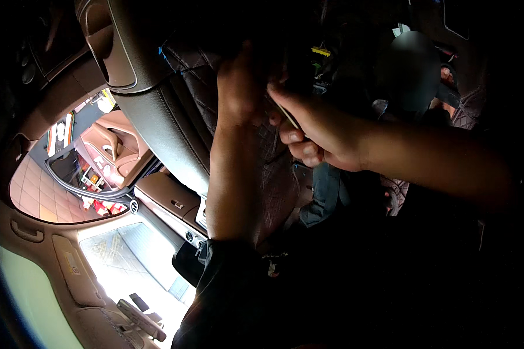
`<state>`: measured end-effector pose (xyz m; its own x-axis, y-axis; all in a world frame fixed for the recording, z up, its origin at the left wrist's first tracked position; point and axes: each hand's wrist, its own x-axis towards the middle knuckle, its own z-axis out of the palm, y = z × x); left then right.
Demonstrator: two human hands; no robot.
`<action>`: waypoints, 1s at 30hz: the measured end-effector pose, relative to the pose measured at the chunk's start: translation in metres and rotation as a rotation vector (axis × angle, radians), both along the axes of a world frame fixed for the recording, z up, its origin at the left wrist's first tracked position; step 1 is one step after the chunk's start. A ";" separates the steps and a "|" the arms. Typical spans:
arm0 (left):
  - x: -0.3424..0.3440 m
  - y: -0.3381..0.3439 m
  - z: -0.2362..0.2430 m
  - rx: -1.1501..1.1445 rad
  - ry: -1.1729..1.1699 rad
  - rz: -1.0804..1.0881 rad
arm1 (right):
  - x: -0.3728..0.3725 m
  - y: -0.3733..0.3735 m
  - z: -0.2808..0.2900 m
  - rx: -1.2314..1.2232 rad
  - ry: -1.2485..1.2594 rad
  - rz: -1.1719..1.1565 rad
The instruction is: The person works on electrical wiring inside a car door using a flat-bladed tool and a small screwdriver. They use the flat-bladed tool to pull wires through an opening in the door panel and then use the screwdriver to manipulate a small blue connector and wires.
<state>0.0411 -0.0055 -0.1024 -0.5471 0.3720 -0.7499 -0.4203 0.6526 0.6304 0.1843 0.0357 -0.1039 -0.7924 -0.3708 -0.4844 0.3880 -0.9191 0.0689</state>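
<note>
My right hand (317,131) reaches in from the right, its fingers closed around a thin, flat, pale-edged tool (286,114). Its far end runs into shadow beside my left hand (237,96), so I cannot make out its exact kind. My left arm comes up from the lower edge, and the left fingers vanish in the dark. Dark brown quilted covering (271,198) with light stitching lies under and around both hands. Whether the left fingers grip anything is hidden.
This is a car interior, seen turned. A leather seat (172,136) lies left of my hands. Beyond are a glove box (166,195), an open door (113,148) and the bright windscreen (137,256). A yellow connector (320,51) sits above; another person (443,107) is at upper right, mostly in shadow.
</note>
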 end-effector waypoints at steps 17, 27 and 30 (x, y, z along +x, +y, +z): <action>0.000 0.003 0.017 -0.088 0.056 -0.170 | -0.038 -0.035 -0.007 1.571 0.123 -0.071; 0.011 0.022 -0.017 0.005 0.319 -0.124 | -0.026 0.017 -0.016 0.393 -0.184 0.061; 0.013 0.016 -0.022 0.059 0.326 -0.041 | -0.019 0.023 -0.042 0.307 0.093 0.079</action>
